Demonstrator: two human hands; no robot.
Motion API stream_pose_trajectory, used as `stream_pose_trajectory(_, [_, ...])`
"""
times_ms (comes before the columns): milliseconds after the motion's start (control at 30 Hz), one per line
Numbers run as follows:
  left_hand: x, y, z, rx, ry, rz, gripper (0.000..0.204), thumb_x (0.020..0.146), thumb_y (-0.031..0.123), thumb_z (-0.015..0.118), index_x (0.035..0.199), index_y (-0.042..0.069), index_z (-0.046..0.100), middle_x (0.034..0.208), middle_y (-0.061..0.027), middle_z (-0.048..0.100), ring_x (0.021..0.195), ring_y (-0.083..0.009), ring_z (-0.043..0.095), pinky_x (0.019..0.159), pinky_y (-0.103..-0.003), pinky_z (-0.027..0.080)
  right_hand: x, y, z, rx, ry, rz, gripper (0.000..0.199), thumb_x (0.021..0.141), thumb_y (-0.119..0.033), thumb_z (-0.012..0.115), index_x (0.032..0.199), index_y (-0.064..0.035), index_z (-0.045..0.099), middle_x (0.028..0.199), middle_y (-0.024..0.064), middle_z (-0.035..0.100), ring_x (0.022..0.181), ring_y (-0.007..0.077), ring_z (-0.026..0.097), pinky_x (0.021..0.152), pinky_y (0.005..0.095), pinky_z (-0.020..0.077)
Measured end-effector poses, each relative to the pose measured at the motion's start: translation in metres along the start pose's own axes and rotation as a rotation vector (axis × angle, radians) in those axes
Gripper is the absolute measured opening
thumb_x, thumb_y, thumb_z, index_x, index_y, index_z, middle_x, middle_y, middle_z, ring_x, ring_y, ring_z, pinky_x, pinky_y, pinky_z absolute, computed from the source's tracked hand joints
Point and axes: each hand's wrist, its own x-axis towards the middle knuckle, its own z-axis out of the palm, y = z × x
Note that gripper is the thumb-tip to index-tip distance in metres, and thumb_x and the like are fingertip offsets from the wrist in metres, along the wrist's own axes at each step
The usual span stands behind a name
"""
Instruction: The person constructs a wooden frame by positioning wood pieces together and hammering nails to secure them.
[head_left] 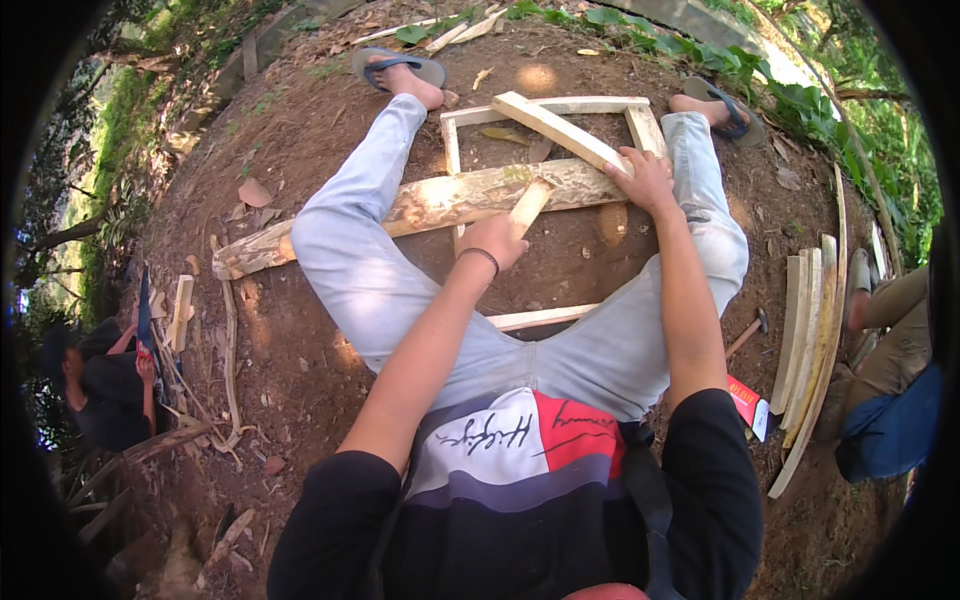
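My left hand (495, 242) is closed around a short, pale wooden piece (531, 206), whose far end meets the log. My right hand (643, 183) grips the near end of a squared wooden beam (560, 130), which slants away to the far left. Under both lies a rough, partly debarked log (440, 203), running from the left to below my right hand. It rests across a rectangular frame of wooden strips (590, 104) on the ground between my legs. The palm sides of both hands are hidden.
At the right are a hammer (748, 334), a red-and-white packet (745, 402) and several long wooden strips (805, 330). One person (895, 390) sits beyond them. Another person (112, 385) at the far left holds a saw (145, 310). Loose branches (231, 360) lie on the dirt.
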Motion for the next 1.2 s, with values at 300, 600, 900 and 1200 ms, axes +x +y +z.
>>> stream_pose_trajectory(300, [0.003, 0.000, 0.000, 0.019, -0.024, -0.011, 0.045, 0.075, 0.040, 0.069, 0.105, 0.008, 0.059, 0.102, -0.0156, 0.065, 0.098, -0.0318, 0.062, 0.085, -0.042, 0.048, -0.003, -0.009, -0.008, -0.102, 0.012, -0.101, 0.053, 0.079, -0.048, 0.066, 0.120, -0.0162, 0.055, 0.116, 0.0142, 0.055, 0.109, 0.0378, 0.051, 0.091, 0.0491, 0.0424])
stream_pose_trajectory(600, [0.000, 0.002, -0.001, -0.011, -0.025, -0.018, 0.045, 0.077, 0.039, 0.068, 0.107, 0.007, 0.058, 0.103, -0.0163, 0.064, 0.099, -0.0324, 0.061, 0.085, -0.043, 0.047, 0.016, 0.017, -0.012, 0.050, 0.031, -0.003, 0.040, 0.091, -0.040, 0.053, 0.114, -0.0070, 0.055, 0.091, 0.0133, 0.066, 0.078, 0.0333, 0.063, 0.076, 0.0408, 0.0502])
stream_pose_trajectory(900, [0.002, 0.000, -0.002, -0.019, -0.050, -0.020, 0.045, 0.076, 0.039, 0.069, 0.104, 0.006, 0.058, 0.101, -0.0172, 0.064, 0.097, -0.0328, 0.061, 0.084, -0.042, 0.048, -0.008, 0.037, -0.032, 1.135, 0.020, 0.743, 0.044, 0.096, -0.046, 0.041, 0.093, -0.0066, 0.061, 0.075, 0.0016, 0.059, 0.064, 0.0125, 0.055, 0.053, 0.0283, 0.0467])
stream_pose_trajectory(1200, [0.004, 0.003, -0.002, -0.008, -0.050, -0.003, 0.044, 0.074, 0.038, 0.072, 0.100, 0.004, 0.061, 0.099, -0.0173, 0.065, 0.096, -0.0319, 0.063, 0.083, -0.041, 0.048, -0.034, 0.025, -0.043, 1.162, 0.049, 0.538, 0.045, 0.095, -0.046, 0.049, 0.097, -0.0024, 0.061, 0.083, 0.0019, 0.063, 0.068, 0.0101, 0.058, 0.058, 0.0259, 0.0487])
